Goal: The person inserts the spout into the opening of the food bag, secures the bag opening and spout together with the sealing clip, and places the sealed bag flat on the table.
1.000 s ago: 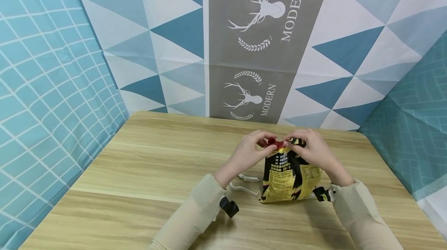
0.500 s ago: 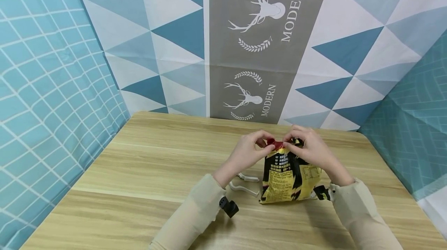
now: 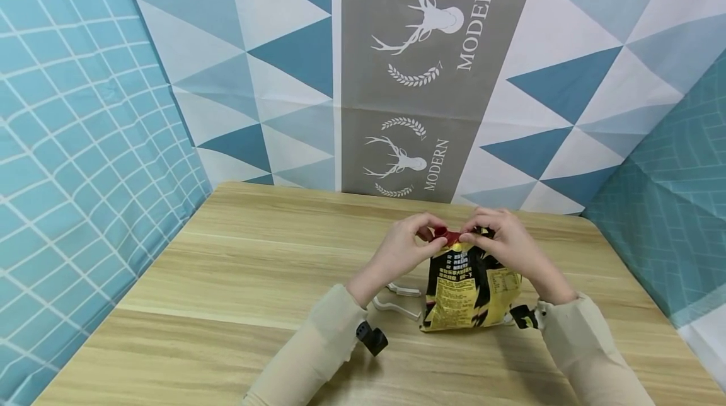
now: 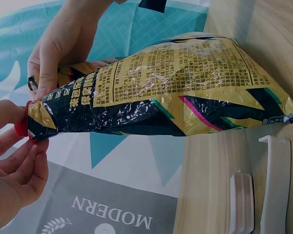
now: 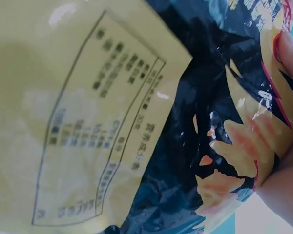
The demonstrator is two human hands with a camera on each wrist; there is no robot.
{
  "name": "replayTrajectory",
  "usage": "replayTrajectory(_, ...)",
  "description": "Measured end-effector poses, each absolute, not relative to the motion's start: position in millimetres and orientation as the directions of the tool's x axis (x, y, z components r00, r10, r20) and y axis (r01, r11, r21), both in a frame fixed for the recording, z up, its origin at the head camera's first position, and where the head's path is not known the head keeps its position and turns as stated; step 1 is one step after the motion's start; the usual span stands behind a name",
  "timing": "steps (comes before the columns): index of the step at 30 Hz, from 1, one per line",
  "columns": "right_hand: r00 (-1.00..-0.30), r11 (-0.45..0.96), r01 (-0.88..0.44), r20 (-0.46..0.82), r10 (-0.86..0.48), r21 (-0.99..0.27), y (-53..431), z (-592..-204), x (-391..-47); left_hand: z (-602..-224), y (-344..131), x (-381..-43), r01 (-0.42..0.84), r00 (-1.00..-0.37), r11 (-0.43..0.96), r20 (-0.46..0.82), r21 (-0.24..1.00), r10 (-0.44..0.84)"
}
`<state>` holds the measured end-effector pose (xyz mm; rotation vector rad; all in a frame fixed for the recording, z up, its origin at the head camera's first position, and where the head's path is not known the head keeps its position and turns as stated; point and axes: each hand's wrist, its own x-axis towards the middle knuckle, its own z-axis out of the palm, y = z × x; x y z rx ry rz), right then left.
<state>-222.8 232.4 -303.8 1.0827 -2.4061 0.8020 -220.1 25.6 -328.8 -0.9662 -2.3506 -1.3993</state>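
A black and yellow snack bag (image 3: 455, 295) stands on the table, its printed back toward me. Its top is gathered into a narrow, folded red edge (image 3: 452, 237). At the left end of that edge, my left hand (image 3: 397, 249) pinches the fold between thumb and fingers. My right hand (image 3: 508, 243) pinches it from the other side, thumb in front. In the left wrist view the bag (image 4: 161, 87) tapers toward both hands. The bag's printed side (image 5: 136, 122) fills most of the right wrist view, with part of the right hand (image 5: 290, 56) at the edge.
Two white strip-like pieces, perhaps parts of a bag clip, lie left of the bag: a shorter one (image 3: 404, 290) behind and a longer, curved one (image 3: 397, 310) in front. The wooden table (image 3: 227, 280) meets a patterned cloth backdrop (image 3: 295, 78) at the back.
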Motion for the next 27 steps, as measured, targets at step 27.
replayTrajectory(27,-0.615,0.59,-0.767,0.551,-0.564,-0.253,232,-308,-223,-351,1,-225,0.541,-0.825,0.308,0.422,0.783,0.377)
